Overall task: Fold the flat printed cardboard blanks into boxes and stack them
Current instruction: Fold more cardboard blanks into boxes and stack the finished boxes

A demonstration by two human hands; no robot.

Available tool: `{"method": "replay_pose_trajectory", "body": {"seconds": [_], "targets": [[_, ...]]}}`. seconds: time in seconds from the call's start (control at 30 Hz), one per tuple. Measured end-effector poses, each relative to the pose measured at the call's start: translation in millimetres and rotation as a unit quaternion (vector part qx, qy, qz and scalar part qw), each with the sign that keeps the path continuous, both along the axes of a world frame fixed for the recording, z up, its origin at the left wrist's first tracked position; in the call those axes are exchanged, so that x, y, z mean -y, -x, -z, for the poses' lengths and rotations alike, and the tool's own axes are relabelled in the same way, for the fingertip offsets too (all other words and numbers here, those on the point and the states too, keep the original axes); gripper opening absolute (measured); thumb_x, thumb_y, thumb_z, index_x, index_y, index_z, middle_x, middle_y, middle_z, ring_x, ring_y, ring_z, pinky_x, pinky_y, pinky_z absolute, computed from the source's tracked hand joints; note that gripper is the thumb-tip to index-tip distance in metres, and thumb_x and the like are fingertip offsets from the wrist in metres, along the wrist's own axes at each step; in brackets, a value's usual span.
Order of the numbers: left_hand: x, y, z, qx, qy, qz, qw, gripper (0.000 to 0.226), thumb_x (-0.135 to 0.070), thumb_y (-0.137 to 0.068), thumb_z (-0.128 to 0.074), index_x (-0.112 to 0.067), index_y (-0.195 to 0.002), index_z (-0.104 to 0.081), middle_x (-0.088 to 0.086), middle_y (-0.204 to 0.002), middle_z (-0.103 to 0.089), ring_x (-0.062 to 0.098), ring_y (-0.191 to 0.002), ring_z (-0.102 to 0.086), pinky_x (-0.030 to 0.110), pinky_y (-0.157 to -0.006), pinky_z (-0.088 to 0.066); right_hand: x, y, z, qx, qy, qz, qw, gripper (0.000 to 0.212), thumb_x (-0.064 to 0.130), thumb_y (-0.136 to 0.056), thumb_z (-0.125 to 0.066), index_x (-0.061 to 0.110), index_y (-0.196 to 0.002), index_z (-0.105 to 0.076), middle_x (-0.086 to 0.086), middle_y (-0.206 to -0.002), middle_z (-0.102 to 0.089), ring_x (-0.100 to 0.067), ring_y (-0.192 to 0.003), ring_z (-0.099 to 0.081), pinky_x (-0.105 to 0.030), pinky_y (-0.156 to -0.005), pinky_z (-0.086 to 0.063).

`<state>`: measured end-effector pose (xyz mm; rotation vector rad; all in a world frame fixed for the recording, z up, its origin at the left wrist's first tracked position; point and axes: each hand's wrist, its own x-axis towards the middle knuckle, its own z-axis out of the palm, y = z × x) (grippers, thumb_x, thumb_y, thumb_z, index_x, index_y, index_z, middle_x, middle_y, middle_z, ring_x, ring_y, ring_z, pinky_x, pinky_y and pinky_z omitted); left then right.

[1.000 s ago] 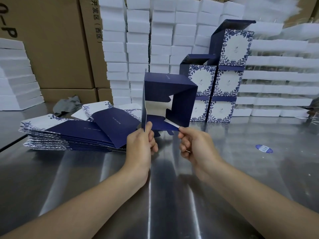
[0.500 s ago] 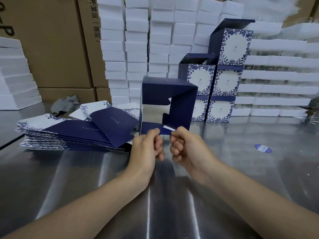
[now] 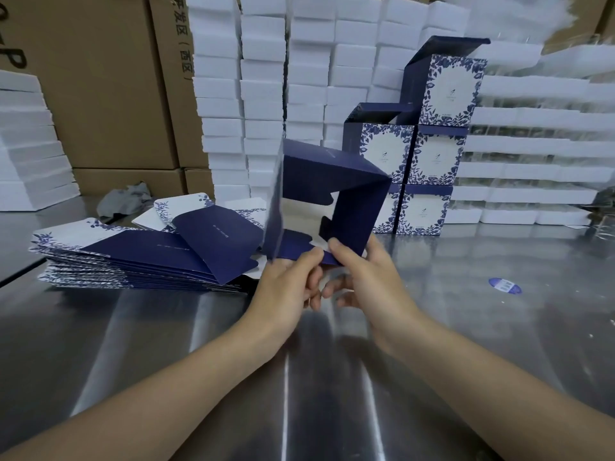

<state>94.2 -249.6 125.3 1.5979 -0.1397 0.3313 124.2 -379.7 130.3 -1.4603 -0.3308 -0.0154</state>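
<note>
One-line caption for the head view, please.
Left hand and right hand pinch the bottom flaps of a half-folded navy box over the steel table; flat blanks at left, finished boxes stacked behind.

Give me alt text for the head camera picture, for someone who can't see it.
A left hand and a right hand pinch the bottom flaps of a half-folded navy box over a steel table. A pile of flat blanks lies to the left; finished floral boxes stand stacked behind, before white foam blocks.

The left hand and the right hand were bare, and just behind each hand stretched a bare forearm.
</note>
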Motion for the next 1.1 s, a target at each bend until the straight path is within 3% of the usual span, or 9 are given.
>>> {"method": "replay_pose_trajectory", "body": {"seconds": [0.17, 0.3, 0.37, 0.5, 0.6, 0.73, 0.87, 0.97, 1.1], "targets": [[-1, 2, 4, 0.057, -0.097, 0.051, 0.992, 0.030, -0.022, -0.108, -0.058, -0.019, -0.084, -0.075, -0.012, -0.061, -0.059, 0.014, -0.058, -0.056, 0.014, -0.057, -0.042, 6, -5, -8, 0.044, -0.053, 0.091, 0.993, 0.010, 0.024, -0.106, -0.056, 0.026, -0.105, -0.066, 0.001, -0.079, -0.070, -0.016, -0.050, -0.059, -0.025, -0.046, -0.043], [-8, -7, 3, 0.026, -0.099, -0.031, 0.994, 0.007, -0.003, -0.099, -0.061, -0.005, -0.101, -0.067, 0.008, -0.076, -0.065, 0.012, -0.059, -0.064, 0.029, -0.060, -0.043, 12, -8, -15, 0.055, -0.066, 0.120, 0.989, 0.016, 0.024, -0.105, -0.055, 0.027, -0.115, -0.067, 0.007, -0.092, -0.076, -0.018, -0.059, -0.072, -0.021, -0.043, -0.041], [-13, -11, 2, 0.008, -0.047, -0.079, 0.996, 0.019, -0.004, -0.099, -0.061, -0.015, -0.114, -0.062, 0.007, -0.089, -0.070, 0.009, -0.060, -0.067, 0.027, -0.058, -0.049, 16, -9, -18, 0.049, -0.070, 0.121, 0.989, 0.020, 0.024, -0.105, -0.055, 0.026, -0.121, -0.066, 0.010, -0.096, -0.077, -0.016, -0.065, -0.076, -0.020, -0.043, -0.041], [-29, -15, 1, 0.104, -0.032, -0.099, 0.989, 0.070, -0.018, -0.095, -0.074, -0.051, -0.141, -0.033, -0.034, -0.106, -0.065, -0.005, -0.092, -0.070, 0.031, -0.079, -0.056, 21, -13, -18, 0.040, -0.070, 0.137, 0.987, 0.022, 0.026, -0.103, -0.058, 0.028, -0.123, -0.067, 0.002, -0.099, -0.066, -0.006, -0.068, -0.066, -0.023, -0.047, -0.048], [-33, -17, 2, 0.177, -0.063, -0.075, 0.979, 0.084, -0.024, -0.090, -0.076, -0.052, -0.155, -0.030, -0.020, -0.152, -0.050, -0.002, -0.137, -0.054, 0.036, -0.110, -0.050, 22, -14, -17, 0.045, -0.050, 0.141, 0.988, 0.023, 0.029, -0.102, -0.062, 0.035, -0.124, -0.067, -0.002, -0.113, -0.066, -0.004, -0.081, -0.066, -0.023, -0.054, -0.055], [-29, -14, 8, 0.210, -0.110, -0.061, 0.970, 0.089, -0.007, -0.088, -0.083, -0.047, -0.155, -0.041, -0.012, -0.151, -0.048, -0.003, -0.129, -0.059, 0.011, -0.095, -0.050, 18, -10, -18, 0.049, -0.092, 0.128, 0.986, 0.029, 0.031, -0.100, -0.071, 0.033, -0.128, -0.065, -0.006, -0.117, -0.071, 0.000, -0.073, -0.070, -0.037, -0.068, -0.067], [-22, -9, 9, 0.217, -0.138, -0.067, 0.964, 0.091, -0.001, -0.086, -0.084, -0.047, -0.153, -0.042, -0.014, -0.155, -0.037, -0.003, -0.124, -0.061, 0.014, -0.089, -0.054, 20, -11, -19, 0.045, -0.110, 0.163, 0.979, 0.020, 0.041, -0.096, -0.076, 0.041, -0.116, -0.070, 0.003, -0.116, -0.072, -0.015, -0.095, -0.069, -0.058, -0.090, -0.062], [-20, -6, 5, 0.217, -0.187, -0.088, 0.954, 0.088, -0.013, -0.084, -0.088, -0.049, -0.149, -0.041, -0.018, -0.161, -0.028, -0.004, -0.131, -0.054, 0.030, -0.093, -0.060, 22, -12, -19, 0.074, -0.115, 0.176, 0.975, 0.036, 0.044, -0.095, -0.076, 0.046, -0.128, -0.062, 0.006, -0.127, -0.070, -0.019, -0.118, -0.068, -0.047, -0.097, -0.061], [-18, -5, 0, 0.182, -0.126, -0.037, 0.975, 0.093, -0.025, -0.085, -0.090, -0.041, -0.157, -0.033, -0.015, -0.152, -0.052, 0.009, -0.135, -0.058, 0.040, -0.100, -0.060, 21, -11, -21, 0.148, -0.113, 0.126, 0.974, 0.056, 0.043, -0.098, -0.065, 0.049, -0.150, -0.044, -0.004, -0.136, -0.068, -0.014, -0.118, -0.071, -0.033, -0.091, -0.061]]}}
